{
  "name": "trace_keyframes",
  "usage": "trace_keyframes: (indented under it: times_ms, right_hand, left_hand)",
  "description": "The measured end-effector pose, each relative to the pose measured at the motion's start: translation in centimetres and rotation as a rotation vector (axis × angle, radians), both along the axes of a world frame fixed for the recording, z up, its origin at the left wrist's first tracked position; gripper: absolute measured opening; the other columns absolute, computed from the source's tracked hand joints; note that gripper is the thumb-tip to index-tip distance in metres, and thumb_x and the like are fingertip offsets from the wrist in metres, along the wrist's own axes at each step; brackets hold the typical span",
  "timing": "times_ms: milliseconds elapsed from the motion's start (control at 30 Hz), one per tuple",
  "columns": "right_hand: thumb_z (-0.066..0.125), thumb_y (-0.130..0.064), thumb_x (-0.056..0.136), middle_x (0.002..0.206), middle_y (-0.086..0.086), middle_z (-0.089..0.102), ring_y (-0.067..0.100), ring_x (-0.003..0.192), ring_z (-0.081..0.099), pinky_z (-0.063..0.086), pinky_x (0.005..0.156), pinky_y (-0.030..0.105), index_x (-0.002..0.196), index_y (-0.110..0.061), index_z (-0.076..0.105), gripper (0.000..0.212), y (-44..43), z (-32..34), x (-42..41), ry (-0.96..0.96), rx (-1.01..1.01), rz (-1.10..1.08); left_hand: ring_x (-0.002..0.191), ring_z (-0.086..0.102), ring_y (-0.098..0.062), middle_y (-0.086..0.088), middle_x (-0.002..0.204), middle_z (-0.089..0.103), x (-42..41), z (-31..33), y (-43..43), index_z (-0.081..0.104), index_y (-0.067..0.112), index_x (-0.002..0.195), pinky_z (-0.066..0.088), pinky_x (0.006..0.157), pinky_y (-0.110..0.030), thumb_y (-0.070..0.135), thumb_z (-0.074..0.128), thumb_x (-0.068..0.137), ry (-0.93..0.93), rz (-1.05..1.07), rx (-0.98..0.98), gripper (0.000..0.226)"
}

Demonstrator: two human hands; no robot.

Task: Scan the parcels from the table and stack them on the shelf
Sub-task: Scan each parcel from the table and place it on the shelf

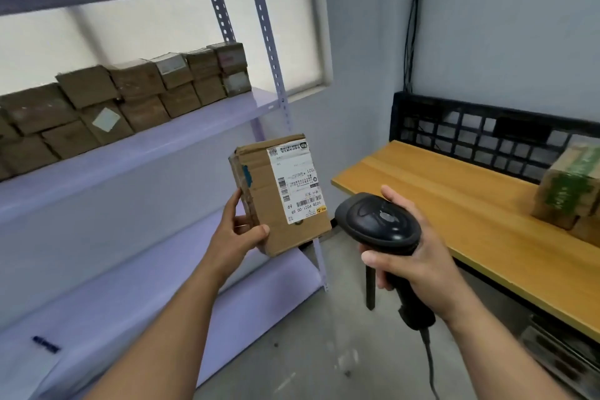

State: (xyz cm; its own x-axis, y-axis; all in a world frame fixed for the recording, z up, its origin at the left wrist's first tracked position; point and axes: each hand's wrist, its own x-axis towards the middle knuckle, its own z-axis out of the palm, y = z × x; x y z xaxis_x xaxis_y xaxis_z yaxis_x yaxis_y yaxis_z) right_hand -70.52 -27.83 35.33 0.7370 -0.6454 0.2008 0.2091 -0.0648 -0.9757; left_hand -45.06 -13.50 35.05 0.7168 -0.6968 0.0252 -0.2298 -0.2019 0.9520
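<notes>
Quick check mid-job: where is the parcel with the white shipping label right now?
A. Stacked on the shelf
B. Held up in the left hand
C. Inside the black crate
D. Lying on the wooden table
B: the left hand grips the labelled parcel in the air beside the scanner, which the right hand holds.

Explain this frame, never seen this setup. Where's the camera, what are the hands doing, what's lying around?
No robot here: a single camera worn on a person's head looks forward and down at their two bare hands. The left hand grips a cardboard parcel, with its white label facing the camera. The right hand holds a black scanner by its handle, head close to the parcel; its cable hangs down. On the left is a purple shelf with brown boxes stacked two high. On the right is a wooden table with green-printed parcels and a black crate at its back.
</notes>
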Motion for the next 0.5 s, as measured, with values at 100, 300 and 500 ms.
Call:
trace_keyframes:
  times_ms: [100, 300, 500]
  right_hand:
    - [0.089, -0.004, 0.062, 0.083, 0.012, 0.069, 0.030, 0.048, 0.056, 0.046, 0.045, 0.035, 0.140, -0.043, 0.041, 0.099, 2.3, 0.7, 3.5, -0.009, -0.036, 0.050]
    - [0.086, -0.005, 0.061, 0.103, 0.017, 0.067, 0.029, 0.048, 0.056, 0.046, 0.045, 0.033, 0.134, -0.050, 0.046, 0.094, 9.9, 2.0, 12.7, -0.044, -0.091, 0.114]
    - [0.090, -0.016, 0.054, 0.114, 0.020, 0.064, 0.032, 0.057, 0.063, 0.050, 0.047, 0.035, 0.124, -0.061, 0.052, 0.090, 18.4, 2.9, 21.8, -0.066, -0.113, 0.190]
  left_hand:
    - [0.109, 0.062, -0.024, -0.007, 0.112, 0.062, 2.8, 0.6, 3.8, 0.024, 0.049, 0.147, 0.048, 0.099, -0.053, 0.052, 0.071, 0.052, -0.006, 0.053, -0.010, 0.107]
    - [0.101, 0.064, -0.017, -0.005, 0.107, 0.064, 9.2, 2.0, 13.7, 0.021, 0.038, 0.151, 0.053, 0.092, -0.042, 0.033, 0.067, 0.066, -0.036, 0.118, -0.083, 0.096]
    - [0.105, 0.064, -0.020, -0.006, 0.113, 0.065, 16.4, 2.7, 24.7, 0.023, 0.045, 0.149, 0.049, 0.098, -0.052, 0.053, 0.068, 0.055, -0.034, 0.248, -0.100, 0.104]
